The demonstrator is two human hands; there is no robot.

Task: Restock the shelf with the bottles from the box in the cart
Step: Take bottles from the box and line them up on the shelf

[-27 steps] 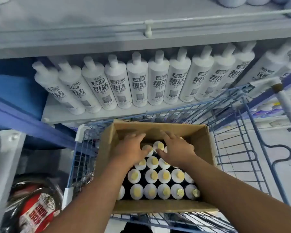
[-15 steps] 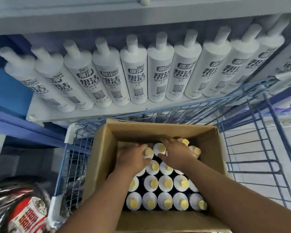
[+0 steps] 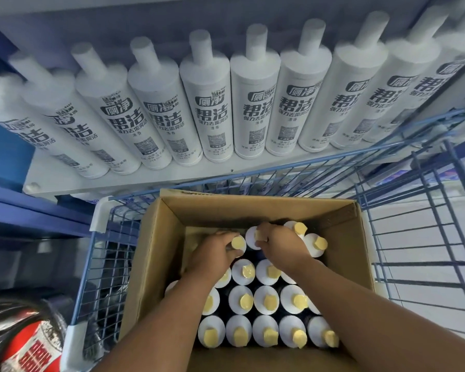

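An open cardboard box [image 3: 156, 253] sits in a blue wire cart [image 3: 414, 237]. It holds several upright white bottles with yellow caps [image 3: 266, 299], packed in rows. My left hand [image 3: 212, 253] is closed around the neck of a bottle [image 3: 238, 242] in the far row. My right hand [image 3: 282, 245] grips the bottle beside it [image 3: 254, 236] by its top. Both bottles stand among the others in the box. Above the cart, a white shelf [image 3: 134, 178] carries a row of white bottles [image 3: 207, 103] with black lettering.
The far left of the box, beyond my left hand, shows bare cardboard. A red and black package [image 3: 30, 350] lies at the lower left outside the cart. Blue shelf framing [image 3: 24, 208] runs along the left. Pale floor shows through the cart's right side.
The view has dropped closer to the box and shelf. Both hands slid toward the far row and closed around two neighbouring bottle tops.
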